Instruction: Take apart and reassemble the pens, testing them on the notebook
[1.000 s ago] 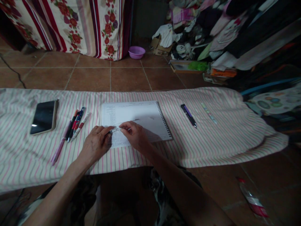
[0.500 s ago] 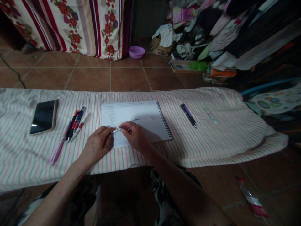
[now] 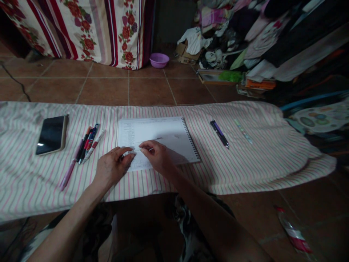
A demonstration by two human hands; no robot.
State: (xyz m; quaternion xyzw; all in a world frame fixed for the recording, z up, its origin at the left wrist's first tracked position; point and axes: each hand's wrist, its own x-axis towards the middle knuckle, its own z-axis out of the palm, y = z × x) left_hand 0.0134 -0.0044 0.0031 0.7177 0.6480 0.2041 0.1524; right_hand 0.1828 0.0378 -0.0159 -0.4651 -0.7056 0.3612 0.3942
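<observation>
Pinching a slim, pale, pen-like piece (image 3: 137, 149) in right hand (image 3: 156, 154), over a white spiral-bound paper notebook (image 3: 158, 126) on the cloth-draped, striped tabletop (image 3: 272, 156). Cannot tell whether gripped by left hand (image 3: 111, 164) too, with thumb and forefinger slightly parted.

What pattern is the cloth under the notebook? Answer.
Pale cloth, pink and grey stripes; head view.

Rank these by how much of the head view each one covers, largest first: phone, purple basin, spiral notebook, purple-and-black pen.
1. Spiral notebook
2. Phone
3. Purple basin, though it sits farther off, on the floor
4. Purple-and-black pen, slim but longer than the basin looks wide
</observation>
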